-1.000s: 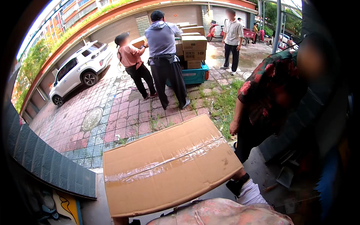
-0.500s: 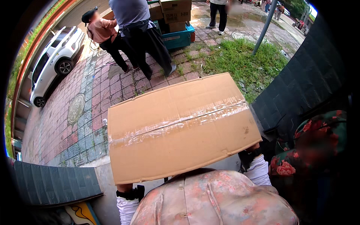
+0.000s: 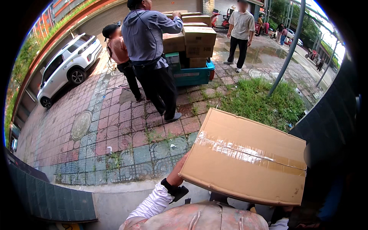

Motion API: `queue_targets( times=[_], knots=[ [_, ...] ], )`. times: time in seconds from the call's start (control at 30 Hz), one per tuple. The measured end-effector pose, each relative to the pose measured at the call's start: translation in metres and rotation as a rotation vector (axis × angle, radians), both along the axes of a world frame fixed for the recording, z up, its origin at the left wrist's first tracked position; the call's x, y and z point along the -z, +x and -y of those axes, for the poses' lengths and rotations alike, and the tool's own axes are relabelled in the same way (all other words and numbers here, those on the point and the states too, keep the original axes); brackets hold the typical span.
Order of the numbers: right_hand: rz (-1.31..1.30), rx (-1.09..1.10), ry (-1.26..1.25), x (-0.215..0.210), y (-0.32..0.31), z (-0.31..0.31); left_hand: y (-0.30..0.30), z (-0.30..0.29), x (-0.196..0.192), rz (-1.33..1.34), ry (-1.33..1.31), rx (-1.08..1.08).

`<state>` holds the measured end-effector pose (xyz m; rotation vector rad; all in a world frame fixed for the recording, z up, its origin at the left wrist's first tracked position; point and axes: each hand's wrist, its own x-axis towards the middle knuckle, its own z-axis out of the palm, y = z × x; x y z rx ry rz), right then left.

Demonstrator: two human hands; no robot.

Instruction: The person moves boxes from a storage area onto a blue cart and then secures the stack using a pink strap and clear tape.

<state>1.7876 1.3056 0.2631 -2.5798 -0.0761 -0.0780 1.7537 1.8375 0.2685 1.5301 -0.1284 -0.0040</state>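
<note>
A large brown cardboard box [image 3: 245, 157], sealed along its middle with clear tape, is held in front of my body, toward the right. My left hand [image 3: 180, 168] grips its left side, the fingers partly hidden by the carton. Under the box's lower right corner my right hand [image 3: 283, 211] shows only a little; its fingers are hidden beneath the cardboard. Both wrists wear black bands below white sleeves. The box is tilted, its taped face toward me.
Ahead stands a teal cart [image 3: 193, 76] stacked with cardboard boxes [image 3: 199, 36]. Two people stand beside it, and another person [image 3: 240, 34] is to its right. A grey pole [image 3: 287, 50] rises from grass [image 3: 264, 99]. A white car [image 3: 71, 65] is parked left on paving.
The box has swung to the right and turned, with both hands still at it. My view has lifted, bringing more of the loaded cart and the people into sight.
</note>
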Motion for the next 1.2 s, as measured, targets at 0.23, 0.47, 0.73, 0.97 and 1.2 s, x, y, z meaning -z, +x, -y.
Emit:
queue_targets(
  times=[0.23, 0.47, 0.73, 0.97, 1.2],
  knots=[
    [0.058, -0.027, -0.137, -0.013, 0.109, 0.063, 0.141, 0.07, -0.029, 0.019, -0.231, 0.044],
    [0.053, -0.087, -0.235, -0.018, 0.226, 0.11, 0.239, 0.108, -0.018, -0.24, -0.449, 0.011],
    [-0.012, -0.017, -0.283, 0.022, 0.276, 0.117, 0.328, 0.072, -0.022, -0.167, -0.468, -0.043],
    [-0.01, -0.058, -0.277, 0.05, 0.345, 0.052, 0.395, -0.005, -0.026, -0.091, -0.46, -0.091],
    [0.053, -0.053, -0.275, 0.086, 0.442, -0.076, 0.483, -0.125, 0.004, 0.012, -0.386, -0.076]
  ],
)
